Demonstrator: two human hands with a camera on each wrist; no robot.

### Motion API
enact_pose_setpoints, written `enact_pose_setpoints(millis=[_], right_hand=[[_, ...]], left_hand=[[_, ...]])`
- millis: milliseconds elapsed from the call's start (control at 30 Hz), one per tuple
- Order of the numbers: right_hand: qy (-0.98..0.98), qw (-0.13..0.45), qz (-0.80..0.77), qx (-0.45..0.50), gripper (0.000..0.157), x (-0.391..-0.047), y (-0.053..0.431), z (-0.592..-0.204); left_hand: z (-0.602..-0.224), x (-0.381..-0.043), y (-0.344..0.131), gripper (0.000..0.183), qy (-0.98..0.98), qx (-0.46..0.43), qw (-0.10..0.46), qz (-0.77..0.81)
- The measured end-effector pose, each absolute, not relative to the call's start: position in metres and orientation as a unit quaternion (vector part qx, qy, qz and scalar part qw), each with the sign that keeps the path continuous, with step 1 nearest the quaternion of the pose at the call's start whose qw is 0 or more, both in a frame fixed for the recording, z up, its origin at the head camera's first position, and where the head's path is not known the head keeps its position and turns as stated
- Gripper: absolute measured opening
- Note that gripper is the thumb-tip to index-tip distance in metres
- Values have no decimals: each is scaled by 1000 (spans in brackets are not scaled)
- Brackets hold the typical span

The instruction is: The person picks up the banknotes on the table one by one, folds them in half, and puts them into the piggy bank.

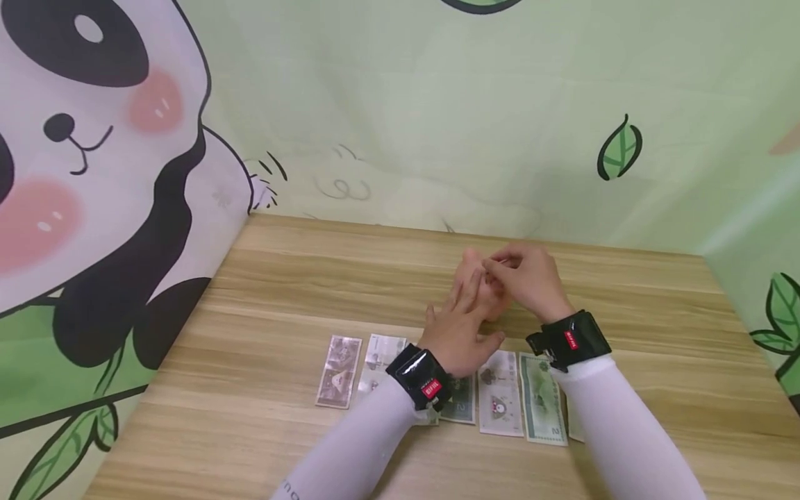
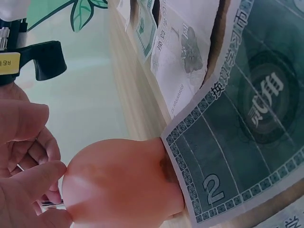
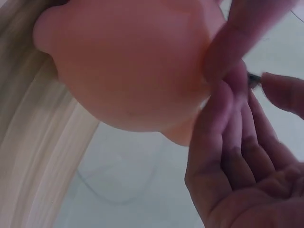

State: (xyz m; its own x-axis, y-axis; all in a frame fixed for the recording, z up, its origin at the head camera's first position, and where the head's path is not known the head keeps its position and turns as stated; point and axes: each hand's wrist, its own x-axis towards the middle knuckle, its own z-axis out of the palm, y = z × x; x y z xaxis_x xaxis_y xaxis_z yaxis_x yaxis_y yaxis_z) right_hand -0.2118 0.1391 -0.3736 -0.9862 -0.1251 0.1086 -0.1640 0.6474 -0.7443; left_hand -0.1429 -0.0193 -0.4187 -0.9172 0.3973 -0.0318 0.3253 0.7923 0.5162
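A pink rounded piggy bank (image 1: 494,305) stands on the table behind a row of banknotes. My left hand (image 1: 459,330) rests against its near side with fingers spread and fairly straight. At its top, my right hand (image 1: 531,278) pinches a small thin silver-coloured piece (image 2: 52,204), coin-like, mostly hidden by fingers. In the right wrist view the piggy bank (image 3: 133,66) fills the upper part, with fingers close against it. A dark green note (image 1: 461,406) marked 2 lies under the left wrist, close to the piggy bank in the left wrist view.
Along the wood-grain table (image 1: 281,278) lie a brownish note (image 1: 339,371), a pale note (image 1: 382,354), a whitish note (image 1: 500,396) and a green note (image 1: 544,399). My forearms partly cover others. A panda-printed backdrop (image 1: 406,125) rises behind.
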Motion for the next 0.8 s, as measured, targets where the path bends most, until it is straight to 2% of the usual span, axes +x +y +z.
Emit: enact_pose_setpoints(millis=[133,267,800], right_hand=[[-906,-8,415,84,24,-211,142,-372],[-907,-10,411,90,23,-211,144,-372],[-916,64,389,79,15,-206,142,-390]], left_hand=[[-418,-143,-20,67,945,193,66,256],[-417,-143,-21,67,945,195,65,256],[-419,-142,-20,68,947,194,70,247]])
